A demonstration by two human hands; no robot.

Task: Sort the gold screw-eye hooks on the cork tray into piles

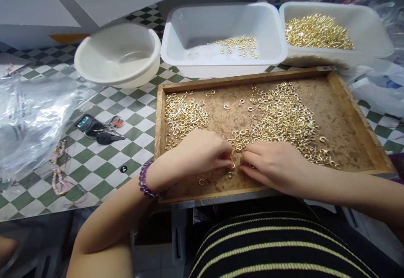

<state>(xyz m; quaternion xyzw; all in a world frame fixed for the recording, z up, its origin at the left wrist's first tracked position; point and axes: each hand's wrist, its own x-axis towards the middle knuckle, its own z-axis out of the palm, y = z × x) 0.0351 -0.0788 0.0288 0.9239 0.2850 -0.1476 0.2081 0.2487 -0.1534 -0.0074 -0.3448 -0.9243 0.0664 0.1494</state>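
Note:
Small gold-coloured metal hooks with curled ends lie in a shallow wooden tray. A large pile of hooks spreads over its middle and right, and a smaller pile sits at the left. My left hand, a purple bead bracelet at its wrist, is closed in a pinch over the tray, its fingertips beside a few loose hooks. Facing it, my right hand has its fingers curled together at the near edge of the large pile. Whatever lies between the fingertips is hidden or too small to tell.
Behind the tray stand a round white bowl, a white tub with some hooks, and another tub holding a heap of them. Keys, a beaded strand and clear plastic bags lie on the checkered tabletop.

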